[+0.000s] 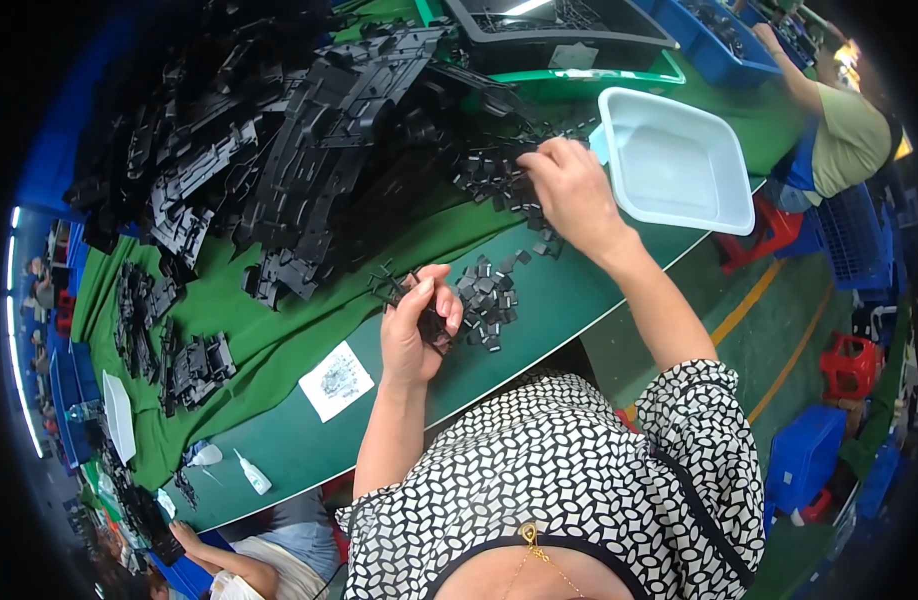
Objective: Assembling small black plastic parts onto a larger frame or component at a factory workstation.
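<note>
My left hand (416,325) is curled around several thin black plastic pieces (387,286), some poking out past the thumb. My right hand (576,195) reaches over a loose pile of small black parts (491,172). Its thumb and fingers are drawn together at the pile's edge, and whatever they pinch is hidden. Between my hands, near the table's front edge, lies a heap of small flat black squares (489,300). An empty white plastic tub (731,140) stands just right of my right hand.
Large black plastic panels (309,150) are heaped on green cloth (269,345) at the left and back. A white paper with dark specks (336,382) and a small glue bottle (253,474) lie on the green table. Black and blue bins stand behind. Co-workers sit at both ends.
</note>
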Demonstrator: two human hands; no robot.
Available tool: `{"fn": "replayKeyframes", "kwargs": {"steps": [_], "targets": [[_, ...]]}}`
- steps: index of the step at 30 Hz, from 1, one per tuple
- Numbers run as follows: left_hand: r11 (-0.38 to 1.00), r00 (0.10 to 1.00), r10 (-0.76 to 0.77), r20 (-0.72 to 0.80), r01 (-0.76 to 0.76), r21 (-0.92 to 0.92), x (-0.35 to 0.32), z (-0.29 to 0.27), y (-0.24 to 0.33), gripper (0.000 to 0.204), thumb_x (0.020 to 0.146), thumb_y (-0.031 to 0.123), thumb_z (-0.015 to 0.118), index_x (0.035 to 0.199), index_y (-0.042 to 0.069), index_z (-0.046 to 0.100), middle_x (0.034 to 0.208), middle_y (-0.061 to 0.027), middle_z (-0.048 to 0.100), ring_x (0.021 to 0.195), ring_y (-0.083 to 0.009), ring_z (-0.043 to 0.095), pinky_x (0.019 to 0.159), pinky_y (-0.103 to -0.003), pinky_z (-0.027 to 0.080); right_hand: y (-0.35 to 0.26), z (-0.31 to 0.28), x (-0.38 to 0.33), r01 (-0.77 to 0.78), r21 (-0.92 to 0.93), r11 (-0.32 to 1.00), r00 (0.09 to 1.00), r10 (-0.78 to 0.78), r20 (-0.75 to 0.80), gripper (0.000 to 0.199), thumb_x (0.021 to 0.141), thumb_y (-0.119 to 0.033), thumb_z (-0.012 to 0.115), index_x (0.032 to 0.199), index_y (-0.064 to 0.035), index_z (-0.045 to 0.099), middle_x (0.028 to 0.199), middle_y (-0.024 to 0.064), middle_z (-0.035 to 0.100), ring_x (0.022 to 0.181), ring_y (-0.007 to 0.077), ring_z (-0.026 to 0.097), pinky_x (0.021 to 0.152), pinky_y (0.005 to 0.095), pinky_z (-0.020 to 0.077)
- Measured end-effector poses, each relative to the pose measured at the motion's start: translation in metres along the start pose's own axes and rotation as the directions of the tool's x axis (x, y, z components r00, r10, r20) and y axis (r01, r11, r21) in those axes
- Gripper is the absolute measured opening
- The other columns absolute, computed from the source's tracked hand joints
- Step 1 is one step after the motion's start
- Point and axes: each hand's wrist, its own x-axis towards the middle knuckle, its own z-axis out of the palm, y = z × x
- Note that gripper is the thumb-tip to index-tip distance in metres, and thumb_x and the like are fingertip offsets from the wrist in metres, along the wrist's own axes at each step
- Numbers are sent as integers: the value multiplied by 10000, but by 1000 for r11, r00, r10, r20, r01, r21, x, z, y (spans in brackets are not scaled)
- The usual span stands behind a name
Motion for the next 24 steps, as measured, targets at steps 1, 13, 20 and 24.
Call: {"fn": "replayKeyframes", "kwargs": {"steps": [1, 13, 20, 24], "targets": [[1000, 1000, -9, -7, 9, 21, 0, 2, 1, 218, 860, 186, 503, 942, -7, 562, 623, -46, 456, 548, -146, 445, 494, -244, 380, 6, 1, 0, -19, -83, 996, 999, 22, 37, 123, 702, -33, 571, 823, -56, 580, 831, 63, 509, 808, 235, 500, 683, 356, 396], [993, 999, -33, -11, 34, 109, 4, -1, -2, 292, 898, 303, 459, 712, 77, 453, 596, -15, 400, 520, -120, 410, 453, -222, 320, 13, -5, 2, -163, 82, 983, 986, 160, 49, 104, 729, -116, 625, 765, -34, 574, 821, 87, 539, 769, 248, 540, 666, 342, 435], [994, 997, 35, -65, -28, 104, 1, 3, -3, 311, 871, 271, 519, 671, 52, 427, 587, -50, 425, 526, -155, 448, 501, -253, 372, -42, -17, -3, -374, 723, 581, 918, 343, 199, 82, 737, -58, 608, 762, 6, 562, 861, 78, 540, 669, 118, 526, 591, 235, 429], [940, 987, 137, -83, -104, 324, 3, 0, -14, 259, 884, 259, 515, 802, 14, 528, 645, -19, 503, 565, -99, 492, 534, -218, 400, -79, -4, -15, -120, 596, 794, 992, 119, 41, 99, 675, -39, 629, 731, -13, 551, 865, 111, 537, 811, 255, 534, 697, 332, 430]]}}
